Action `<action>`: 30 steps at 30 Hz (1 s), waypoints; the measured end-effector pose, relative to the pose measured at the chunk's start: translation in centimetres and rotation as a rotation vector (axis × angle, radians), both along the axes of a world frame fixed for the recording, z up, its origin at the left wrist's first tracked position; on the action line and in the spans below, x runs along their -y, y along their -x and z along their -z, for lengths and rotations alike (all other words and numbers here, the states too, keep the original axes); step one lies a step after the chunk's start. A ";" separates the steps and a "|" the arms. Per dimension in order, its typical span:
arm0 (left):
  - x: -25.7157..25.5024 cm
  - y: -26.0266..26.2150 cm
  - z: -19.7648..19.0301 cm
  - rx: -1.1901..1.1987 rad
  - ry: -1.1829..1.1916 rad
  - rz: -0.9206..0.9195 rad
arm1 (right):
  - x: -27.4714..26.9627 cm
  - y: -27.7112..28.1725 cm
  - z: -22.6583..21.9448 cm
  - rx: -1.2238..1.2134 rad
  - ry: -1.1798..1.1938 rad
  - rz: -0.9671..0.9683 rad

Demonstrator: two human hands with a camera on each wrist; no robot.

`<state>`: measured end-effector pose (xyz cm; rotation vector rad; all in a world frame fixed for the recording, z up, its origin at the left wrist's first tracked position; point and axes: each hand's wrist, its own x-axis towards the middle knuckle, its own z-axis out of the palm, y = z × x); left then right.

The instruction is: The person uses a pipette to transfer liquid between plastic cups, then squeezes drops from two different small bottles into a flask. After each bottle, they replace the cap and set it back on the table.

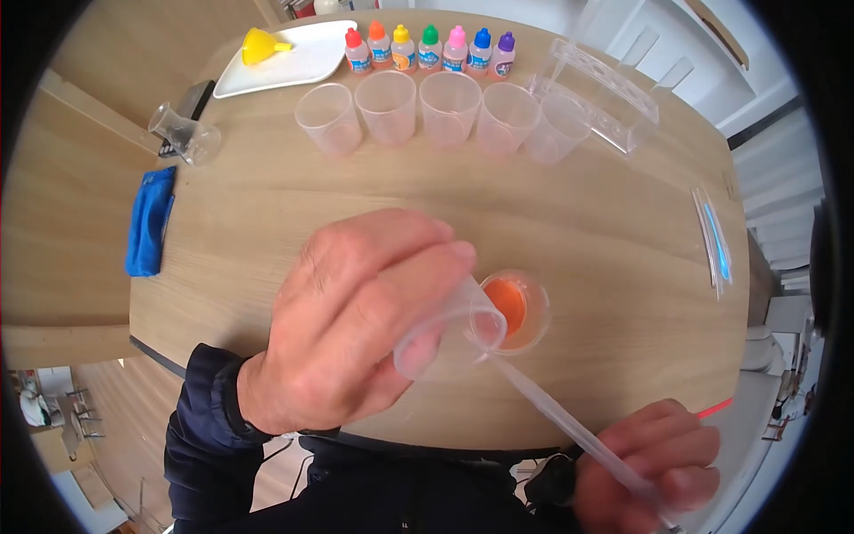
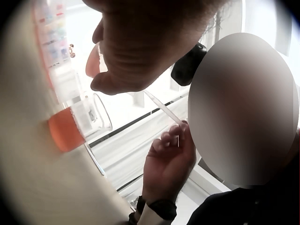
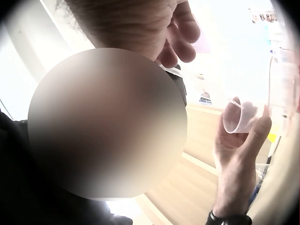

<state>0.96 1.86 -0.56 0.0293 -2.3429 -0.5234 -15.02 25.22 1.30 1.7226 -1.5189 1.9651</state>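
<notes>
Left hand: fingers curled round tilted cup, above table | right hand: fingers grip pipette | cup probably light, flexible; hold walls gently, below rim

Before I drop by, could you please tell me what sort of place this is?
Probably a room set up for a simple colour-mixing activity, rather than a working laboratory: small dropper bottles with bright caps, a clear test-tube rack and a row of plastic cups share a wooden table.
</notes>
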 end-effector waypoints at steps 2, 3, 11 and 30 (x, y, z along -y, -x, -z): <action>-0.5 0.4 0.4 -0.032 0.024 0.013 | 0.2 -0.1 0.3 -0.068 -0.064 0.043; -0.7 0.4 0.5 -0.039 0.031 0.017 | 0.2 -0.2 0.9 -0.105 -0.085 0.078; -1.2 -0.2 0.5 0.008 -0.043 0.045 | -0.6 0.1 1.1 -0.225 -0.256 0.032; -1.1 -0.6 0.8 0.038 -0.071 0.017 | -0.7 0.9 1.2 -0.231 -0.273 -0.052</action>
